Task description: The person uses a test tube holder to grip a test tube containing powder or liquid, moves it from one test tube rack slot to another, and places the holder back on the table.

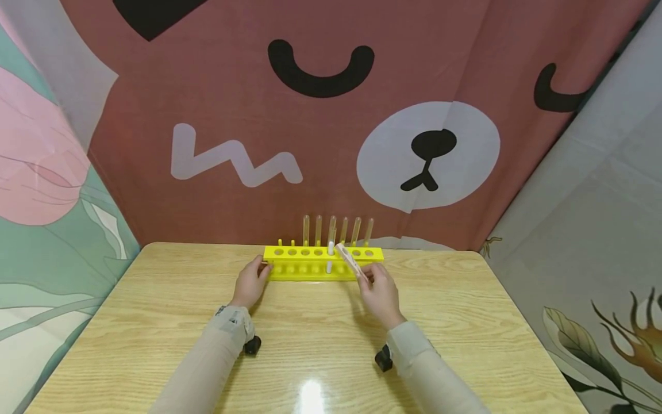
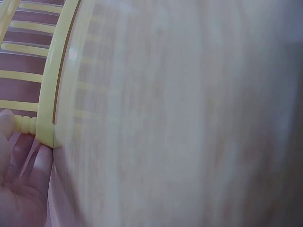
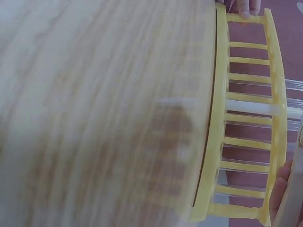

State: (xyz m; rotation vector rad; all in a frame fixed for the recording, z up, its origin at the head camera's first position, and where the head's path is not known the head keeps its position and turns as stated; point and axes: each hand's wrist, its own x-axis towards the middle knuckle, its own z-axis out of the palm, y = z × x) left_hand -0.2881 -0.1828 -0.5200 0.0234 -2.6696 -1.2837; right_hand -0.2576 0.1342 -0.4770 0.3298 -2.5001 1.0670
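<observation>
A yellow test tube rack (image 1: 324, 259) stands near the table's back edge. My left hand (image 1: 250, 282) holds its left end; in the left wrist view the thumb lies on the rack's end post (image 2: 24, 124), with fingers beneath. My right hand (image 1: 380, 292) grips a pale wooden test tube clamp (image 1: 350, 261), tilted up and left over the rack. The clamp's far end is beside a test tube with white contents (image 1: 328, 267), upright in a middle hole. Whether the clamp touches that tube I cannot tell. In the right wrist view, only fingertips (image 3: 280, 184) show beside the clamp (image 3: 291, 198).
Several clear test tubes (image 1: 306, 231) stand upside down along the rack's back row, with bare yellow pegs (image 1: 280, 242) at the left. A printed curtain (image 1: 233, 213) hangs right behind the table (image 1: 320, 328). Black wrist cameras (image 1: 252, 345) hang beneath both sleeves.
</observation>
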